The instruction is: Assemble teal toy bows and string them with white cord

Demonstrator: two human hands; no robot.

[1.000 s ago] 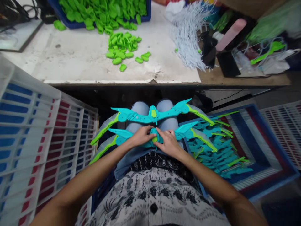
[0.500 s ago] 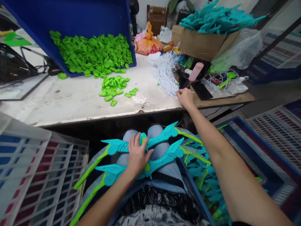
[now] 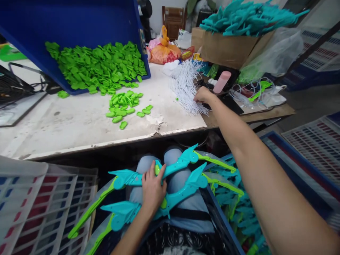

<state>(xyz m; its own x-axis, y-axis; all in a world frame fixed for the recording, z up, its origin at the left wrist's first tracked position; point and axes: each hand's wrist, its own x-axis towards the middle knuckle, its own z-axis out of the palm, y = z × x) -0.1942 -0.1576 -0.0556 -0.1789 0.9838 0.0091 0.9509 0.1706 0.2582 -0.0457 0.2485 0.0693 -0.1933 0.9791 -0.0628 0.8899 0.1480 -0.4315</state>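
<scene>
Across the person's jeans (image 3: 198,207) sit two toy bows, near bow (image 3: 186,191) and far bow (image 3: 176,165), both shiny turquoise hard plastic with pointy blade-like ends. Each has a lime piece at the centre and skinny lime limbs backed with something clear and filmy. The left hand (image 3: 153,189) lies palm-down over the middle of the far bow, fingers stretched out; can't tell if it's actually gripping. White lattice crate (image 3: 53,191) on the left, blue crate (image 3: 227,233) stuffed with turquoise parts on the right.

Up on the scuffed, chipped white surface (image 3: 66,124) there's a small heap of smooth lime pieces (image 3: 124,102). The right hand (image 3: 203,95) has its fingers curled at the edge of a stringy pile of white cords (image 3: 184,86), but the tips are hidden, so no idea if it's got one. Farther off: a matte pink bottle (image 3: 222,82), deep blue bin (image 3: 92,21), overfilled cardboard box (image 3: 228,51), knotted orange bag (image 3: 164,53), and a white packet (image 3: 183,33) reading "PP".
</scene>
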